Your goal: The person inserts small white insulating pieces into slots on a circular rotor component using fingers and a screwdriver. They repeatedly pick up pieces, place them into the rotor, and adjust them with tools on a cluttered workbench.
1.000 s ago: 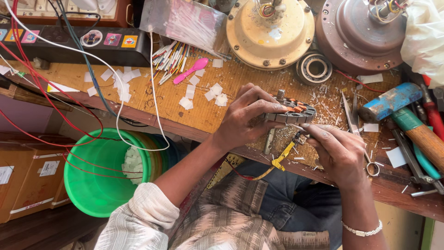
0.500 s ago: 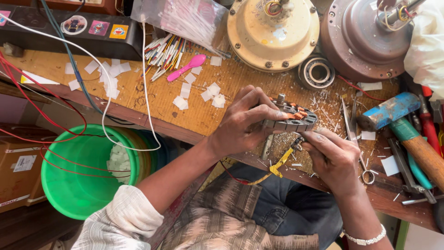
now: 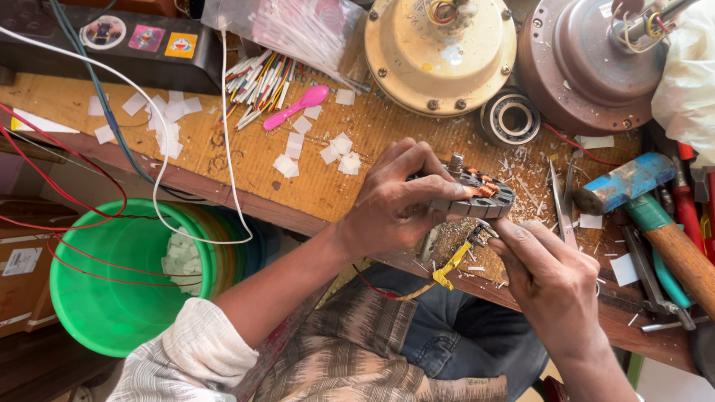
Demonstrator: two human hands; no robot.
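My left hand (image 3: 395, 205) clamps the wound stator (image 3: 477, 195) just above the bench (image 3: 246, 152) edge, tilted so its slots face me, while my right hand (image 3: 547, 272) pinches a thin metal tool (image 3: 477, 232) against its underside.

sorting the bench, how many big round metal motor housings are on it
2. A cream round metal housing lies at top centre; a brown round metal housing sits at top right, beside it, partly cut off by the frame edge. Others may lie out of view.
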